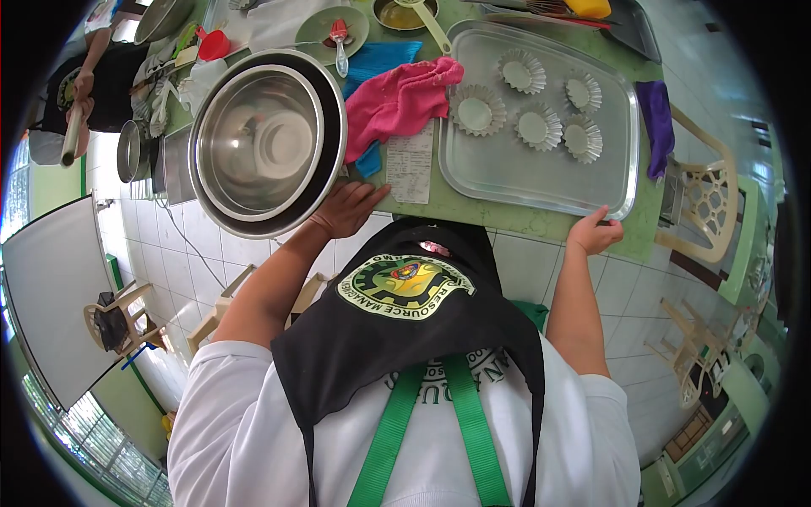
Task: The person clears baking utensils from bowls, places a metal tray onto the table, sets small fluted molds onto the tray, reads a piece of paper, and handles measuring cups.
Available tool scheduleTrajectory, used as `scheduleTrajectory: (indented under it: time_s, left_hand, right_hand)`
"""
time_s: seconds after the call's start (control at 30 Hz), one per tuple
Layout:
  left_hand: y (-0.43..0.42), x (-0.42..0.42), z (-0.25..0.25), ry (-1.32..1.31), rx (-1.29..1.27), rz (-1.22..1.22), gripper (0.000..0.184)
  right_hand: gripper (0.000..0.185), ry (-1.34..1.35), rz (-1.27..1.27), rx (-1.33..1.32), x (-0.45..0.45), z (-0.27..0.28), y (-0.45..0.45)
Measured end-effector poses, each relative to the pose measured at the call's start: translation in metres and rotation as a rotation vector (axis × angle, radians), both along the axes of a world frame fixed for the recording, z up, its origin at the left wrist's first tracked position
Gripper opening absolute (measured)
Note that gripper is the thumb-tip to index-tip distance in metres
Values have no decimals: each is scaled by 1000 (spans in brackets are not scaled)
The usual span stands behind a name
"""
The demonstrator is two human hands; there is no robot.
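My left hand (pixel 349 208) rests on the table's near edge, fingers stretched out and holding nothing. It lies just below nested steel mixing bowls (pixel 269 144) and beside a printed paper sheet (pixel 409 165). At the right, my right hand (pixel 596 232) has its fingers curled on the near right corner of a metal baking tray (pixel 541 182). Several fluted tart molds (pixel 538 127) sit on the tray, toward its far side. A pink cloth (pixel 397 100) lies between bowls and tray, over a blue cloth (pixel 382 61).
A green plate (pixel 332 38) with a red-and-clear utensil stands behind the bowls, near a small pan (pixel 405 15). A purple cloth (pixel 656 127) hangs at the table's right edge, by a plastic chair (pixel 710 190). At far left, another person (pixel 89 84) holds a rod-like object.
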State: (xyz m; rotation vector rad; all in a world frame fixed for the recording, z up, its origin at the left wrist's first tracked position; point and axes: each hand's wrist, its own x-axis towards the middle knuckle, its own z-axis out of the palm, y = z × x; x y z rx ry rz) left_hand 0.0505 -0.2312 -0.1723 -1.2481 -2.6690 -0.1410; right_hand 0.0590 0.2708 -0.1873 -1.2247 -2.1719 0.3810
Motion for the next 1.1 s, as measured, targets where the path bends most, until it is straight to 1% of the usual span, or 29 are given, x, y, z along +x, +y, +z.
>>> scheduleTrajectory:
  time_s: [0.07, 0.9, 0.97, 1.1]
  left_hand:
    - [0, 0, 0, 45, -16, -2, 59]
    - [1, -2, 1, 31, 13, -7, 56]
    - [1, -1, 0, 15, 38, -12, 58]
    - [0, -1, -1, 2, 46, -12, 58]
  right_hand:
    - [41, -5, 20, 10, 0, 2, -1]
    - [44, 12, 18, 11, 0, -2, 2]
    - [41, -10, 18, 26, 0, -1, 1]
    - [41, -22, 14, 24, -1, -1, 2]
